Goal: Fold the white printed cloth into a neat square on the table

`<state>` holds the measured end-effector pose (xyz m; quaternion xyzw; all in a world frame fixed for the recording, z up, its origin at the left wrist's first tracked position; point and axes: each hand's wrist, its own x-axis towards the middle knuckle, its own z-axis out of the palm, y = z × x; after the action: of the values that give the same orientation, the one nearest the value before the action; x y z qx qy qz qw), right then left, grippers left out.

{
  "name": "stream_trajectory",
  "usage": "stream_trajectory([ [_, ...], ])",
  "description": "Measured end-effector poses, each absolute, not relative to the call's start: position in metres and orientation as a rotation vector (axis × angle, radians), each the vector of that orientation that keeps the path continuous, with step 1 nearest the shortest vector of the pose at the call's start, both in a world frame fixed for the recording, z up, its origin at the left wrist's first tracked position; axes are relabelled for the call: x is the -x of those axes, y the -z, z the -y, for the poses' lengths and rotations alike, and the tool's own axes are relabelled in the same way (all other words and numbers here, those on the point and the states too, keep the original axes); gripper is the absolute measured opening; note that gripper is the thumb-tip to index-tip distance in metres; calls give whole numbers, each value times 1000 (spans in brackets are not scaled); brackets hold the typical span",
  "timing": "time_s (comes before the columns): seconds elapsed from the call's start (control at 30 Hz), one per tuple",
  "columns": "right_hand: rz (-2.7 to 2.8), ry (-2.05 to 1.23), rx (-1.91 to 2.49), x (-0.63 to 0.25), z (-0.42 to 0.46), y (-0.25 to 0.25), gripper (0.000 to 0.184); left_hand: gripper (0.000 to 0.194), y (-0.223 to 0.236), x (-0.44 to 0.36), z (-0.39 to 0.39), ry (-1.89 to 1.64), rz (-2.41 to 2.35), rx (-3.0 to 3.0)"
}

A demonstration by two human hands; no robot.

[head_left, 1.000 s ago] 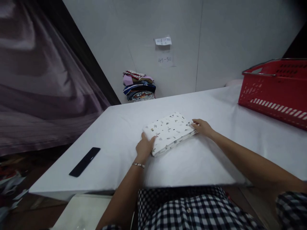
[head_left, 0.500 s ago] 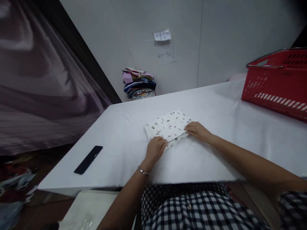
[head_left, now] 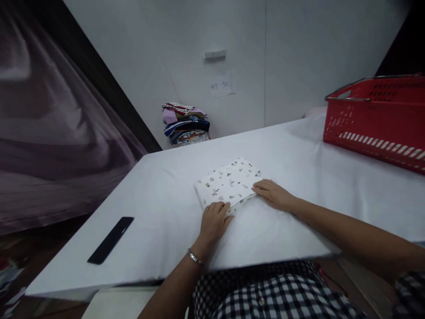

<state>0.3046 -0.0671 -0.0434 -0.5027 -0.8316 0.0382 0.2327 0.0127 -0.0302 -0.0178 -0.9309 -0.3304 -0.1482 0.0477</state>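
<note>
A folded white cloth (head_left: pixel 229 182) printed with small starfish and other motifs lies on the white-covered table, slightly slanted. On its near left corner rests my left hand (head_left: pixel 214 221), fingers laid out on the fabric and thumb apart; a silver bracelet circles that wrist. My right hand (head_left: pixel 274 193) lies with its fingers flat over the near right corner. Along the near edge, between the hands, a narrow strip of a lower layer shows. Both corners are partly hidden under the fingers.
A red plastic basket (head_left: pixel 375 124) stands on the table (head_left: pixel 159 190) at the right. To the left lies a flat black object (head_left: pixel 110 240), perhaps a phone. Beyond the far edge is a stack of folded clothes (head_left: pixel 186 124) by the wall. A purple curtain (head_left: pixel 63 133) hangs at the left.
My fingers have gone from gripping the cloth's near edge to lying flatter on it. The lower strip shows narrower. The camera view has shifted a little.
</note>
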Motion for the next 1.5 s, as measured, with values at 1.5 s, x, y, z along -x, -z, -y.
stream_trajectory([
  [1.5,2242,58,1898,-237,-67,12,66,54,30,-33,-10,344,1426,2713],
])
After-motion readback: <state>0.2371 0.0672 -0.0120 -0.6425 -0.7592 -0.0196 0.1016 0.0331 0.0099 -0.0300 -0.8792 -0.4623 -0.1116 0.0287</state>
